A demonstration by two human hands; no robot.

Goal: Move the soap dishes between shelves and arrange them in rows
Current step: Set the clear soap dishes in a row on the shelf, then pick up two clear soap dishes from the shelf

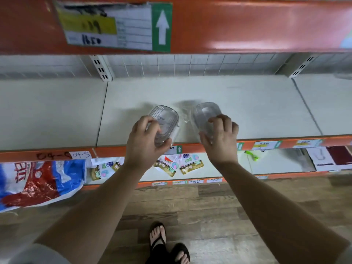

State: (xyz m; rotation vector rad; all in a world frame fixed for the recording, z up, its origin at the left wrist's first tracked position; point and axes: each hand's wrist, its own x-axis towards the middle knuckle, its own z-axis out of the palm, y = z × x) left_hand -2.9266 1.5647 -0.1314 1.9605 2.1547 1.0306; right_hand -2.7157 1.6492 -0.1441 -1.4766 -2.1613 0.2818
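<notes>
Now left hand [146, 141] is curled round a clear dish [164, 121], right hand [222, 141] grips a second dish [206, 114], both side by side, just apart, over the front of the white shelf [247, 107]; can't tell if they touch it. Step looks like placing this pair. Next move: set both flat, line them up along the edge as a row start, then release

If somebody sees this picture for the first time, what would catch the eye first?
The two hands at the front of the pale shelf: the left hand grips the left soap dish, the right hand grips the right soap dish, both clear. Next, the green arrow label on the orange beam above, and the blue and red bag at lower left.
</notes>
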